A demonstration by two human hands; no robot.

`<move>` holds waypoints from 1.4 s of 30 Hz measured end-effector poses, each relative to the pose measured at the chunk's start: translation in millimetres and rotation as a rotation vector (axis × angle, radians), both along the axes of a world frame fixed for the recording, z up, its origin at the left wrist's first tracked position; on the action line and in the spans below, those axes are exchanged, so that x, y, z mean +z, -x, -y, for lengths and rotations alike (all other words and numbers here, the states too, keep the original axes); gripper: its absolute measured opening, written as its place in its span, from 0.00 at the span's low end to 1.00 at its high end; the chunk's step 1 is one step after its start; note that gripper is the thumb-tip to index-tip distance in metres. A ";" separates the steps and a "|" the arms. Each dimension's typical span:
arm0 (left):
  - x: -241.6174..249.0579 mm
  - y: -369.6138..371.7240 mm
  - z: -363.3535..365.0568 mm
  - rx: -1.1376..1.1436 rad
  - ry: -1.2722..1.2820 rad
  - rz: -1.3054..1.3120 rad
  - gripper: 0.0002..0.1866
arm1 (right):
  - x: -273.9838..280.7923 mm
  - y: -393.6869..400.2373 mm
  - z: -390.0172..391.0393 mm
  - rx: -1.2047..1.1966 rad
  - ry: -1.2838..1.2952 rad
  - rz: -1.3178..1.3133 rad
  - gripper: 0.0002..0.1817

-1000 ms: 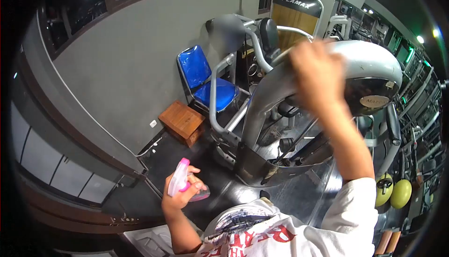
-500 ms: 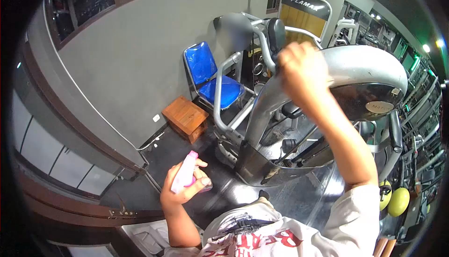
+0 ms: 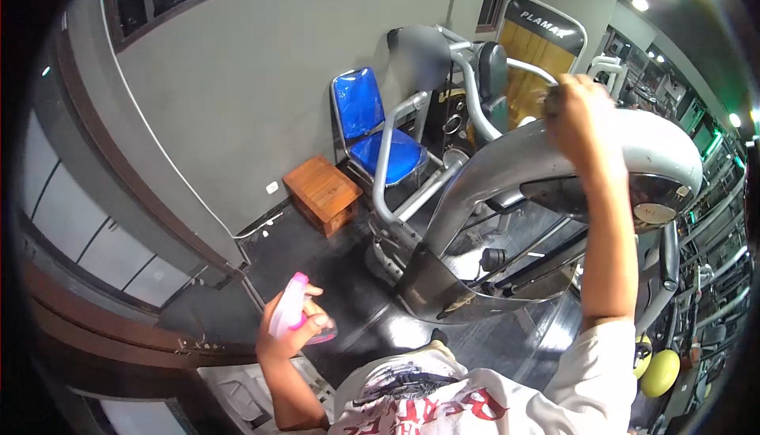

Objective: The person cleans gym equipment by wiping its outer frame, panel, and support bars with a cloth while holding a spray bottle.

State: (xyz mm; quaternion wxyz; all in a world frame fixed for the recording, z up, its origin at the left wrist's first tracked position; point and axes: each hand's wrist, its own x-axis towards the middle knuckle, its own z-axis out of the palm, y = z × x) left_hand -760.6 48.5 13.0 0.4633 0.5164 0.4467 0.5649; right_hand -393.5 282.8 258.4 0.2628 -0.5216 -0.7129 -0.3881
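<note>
My left hand (image 3: 286, 324) is wrapped round a spray bottle (image 3: 290, 305) with a pink top and a whitish head, held low above the floor. Its lower part is partly hidden by my fingers. My right hand (image 3: 587, 122) is raised with curled fingers at the thick silver curved frame (image 3: 507, 158) of an exercise machine. Something dark shows at the fingertips, too blurred to name. Below that hand sits the machine's glossy black cover (image 3: 554, 192) with an oval badge.
Beyond the machine stand a blue chair (image 3: 388, 156) and a small wooden box stool (image 3: 323, 189) by the grey wall. Yellow-green balls (image 3: 659, 373) lie at the lower right. A white plastic item (image 3: 229, 395) is at the lower left, near the doorway.
My right hand has moved right along the silver frame, towards the top of its curve. My left hand with the spray bottle has shifted slightly left and down. The view has turned a little.
</note>
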 end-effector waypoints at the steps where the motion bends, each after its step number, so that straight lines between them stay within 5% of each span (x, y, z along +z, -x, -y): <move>1: -4.3 -2.0 -2.4 -0.025 -0.030 -0.003 0.21 | -14.7 16.6 -7.5 -0.028 0.114 0.066 0.09; 6: -2.9 -20.1 -4.8 -0.101 -0.088 0.069 0.21 | -112.9 93.6 -40.3 -0.110 0.491 0.366 0.10; 10: -6.2 -18.5 4.8 -0.081 -0.087 0.039 0.21 | -186.6 93.2 -44.1 0.042 0.473 0.559 0.11; 14: -13.5 -0.8 13.8 -0.009 -0.012 0.029 0.22 | -113.5 71.3 -8.8 0.146 0.509 0.434 0.11; 18: -7.5 2.4 10.3 0.018 0.025 -0.003 0.22 | 1.7 34.7 26.4 -0.046 0.499 0.181 0.10; 20: -8.0 3.2 1.6 -0.017 0.008 0.008 0.22 | 55.2 6.0 49.2 -0.068 0.448 -0.094 0.12; 22: -9.5 -1.7 -8.6 -0.064 -0.005 0.046 0.22 | 84.3 -49.7 45.5 -0.184 0.169 -0.082 0.17; 25: -8.1 -12.9 -25.9 -0.145 -0.016 0.056 0.23 | 77.4 -83.7 37.2 -0.030 0.135 -0.189 0.15; 28: 3.5 -35.0 -48.3 -0.241 0.001 0.048 0.23 | 21.8 -46.2 31.7 0.110 -0.110 -0.020 0.13; 34: 15.4 -65.5 -59.7 -0.349 -0.208 -0.006 0.20 | -65.5 35.6 3.4 0.285 0.041 0.318 0.07; 42: -17.4 -32.6 -20.5 -0.120 -0.066 -0.002 0.18 | 45.3 -17.3 23.9 -0.053 0.339 -0.116 0.12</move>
